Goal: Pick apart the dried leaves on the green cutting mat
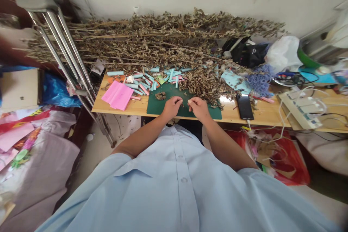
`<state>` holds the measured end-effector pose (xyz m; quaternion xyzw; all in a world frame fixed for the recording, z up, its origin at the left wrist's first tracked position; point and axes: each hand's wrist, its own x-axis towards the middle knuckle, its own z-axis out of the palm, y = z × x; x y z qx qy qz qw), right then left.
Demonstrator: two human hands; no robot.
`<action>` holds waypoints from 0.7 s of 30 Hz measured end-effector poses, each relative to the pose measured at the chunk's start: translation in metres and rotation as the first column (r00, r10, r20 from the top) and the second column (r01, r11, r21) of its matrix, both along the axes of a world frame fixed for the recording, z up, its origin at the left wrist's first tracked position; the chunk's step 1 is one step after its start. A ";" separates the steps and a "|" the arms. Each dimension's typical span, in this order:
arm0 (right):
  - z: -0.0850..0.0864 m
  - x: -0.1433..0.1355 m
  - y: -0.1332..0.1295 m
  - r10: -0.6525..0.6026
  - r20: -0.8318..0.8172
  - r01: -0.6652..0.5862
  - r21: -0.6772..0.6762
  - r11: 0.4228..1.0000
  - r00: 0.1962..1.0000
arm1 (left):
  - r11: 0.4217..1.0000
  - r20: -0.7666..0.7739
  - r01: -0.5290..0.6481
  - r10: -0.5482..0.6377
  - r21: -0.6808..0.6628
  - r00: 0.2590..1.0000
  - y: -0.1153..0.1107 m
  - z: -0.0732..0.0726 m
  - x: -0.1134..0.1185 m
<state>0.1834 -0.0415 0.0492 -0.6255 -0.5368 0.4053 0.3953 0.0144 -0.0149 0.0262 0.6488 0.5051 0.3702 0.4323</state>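
Note:
My left hand (172,107) is over the green mat (154,106), its fingers curled together; what they hold, if anything, is too small to make out. Just to the right, and apart from it, my right hand (198,108) has thumb and fingertips pinched, with something tiny and unclear at the tips. A small clump of dried leaves (160,95) lies on the mat beyond my left hand. The large heap of dried leaves (201,85) covers the mat's far right part. Several blue and pink paper rolls (132,86) lie beyond the mat to the left.
Pink paper sheets (117,95) lie at the left of the wooden table (174,117). Long dried stalks (114,43) line the wall. Metal crutches (67,50) lean at the left. A phone (245,107), purple string (261,79) and a power strip (300,108) are at the right.

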 end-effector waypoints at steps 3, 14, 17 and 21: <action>0.000 0.003 -0.009 0.047 0.030 -0.046 -0.033 0.998 0.998 | 0.997 0.070 -0.020 0.025 -0.075 0.997 0.003 -0.001 -0.002; -0.007 0.001 -0.056 0.519 0.404 -0.579 0.033 0.815 0.753 | 0.982 0.245 -0.094 0.133 -0.163 0.960 0.003 -0.007 -0.004; -0.008 0.002 -0.047 0.391 0.478 -0.487 0.090 0.869 0.786 | 0.977 0.315 -0.117 0.169 -0.177 0.934 0.002 -0.009 -0.003; -0.011 0.003 -0.027 0.169 0.680 -0.267 0.040 0.963 0.713 | 0.943 0.446 -0.187 0.298 -0.275 0.844 0.002 -0.012 -0.004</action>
